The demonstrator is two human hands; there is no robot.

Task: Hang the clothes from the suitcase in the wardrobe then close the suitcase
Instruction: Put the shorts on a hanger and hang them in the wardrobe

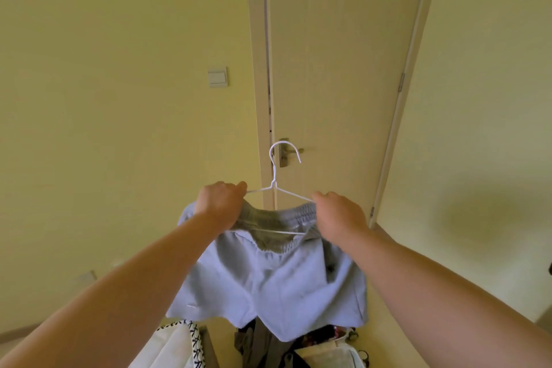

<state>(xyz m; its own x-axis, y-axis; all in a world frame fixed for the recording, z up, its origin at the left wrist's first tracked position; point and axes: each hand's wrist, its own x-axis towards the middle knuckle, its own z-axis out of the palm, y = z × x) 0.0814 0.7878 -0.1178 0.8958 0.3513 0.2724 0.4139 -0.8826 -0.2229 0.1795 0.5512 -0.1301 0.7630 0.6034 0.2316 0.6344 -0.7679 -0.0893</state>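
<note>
**A:** What is held at the left?

**B:** The left grip [221, 199] is closed round one shoulder of the thin white wire hanger [274, 186], waistband bunched beneath.

**A:** And the garment?

**B:** The pale blue soft-fabric shorts [268, 284] are draped over the hanger, held aloft before a cream door [343, 69]. Light, limp cloth is judged likely to slide off smooth wire, so the elastic waistband is best pinched. The right grip [340, 215] is clamped on the other shoulder.

I log: white wire hanger [273, 188] inside waistband of pale blue shorts [268, 281]; left hand [221, 200], right hand [340, 215] gripping its ends; cream door [328, 69] behind.
</note>
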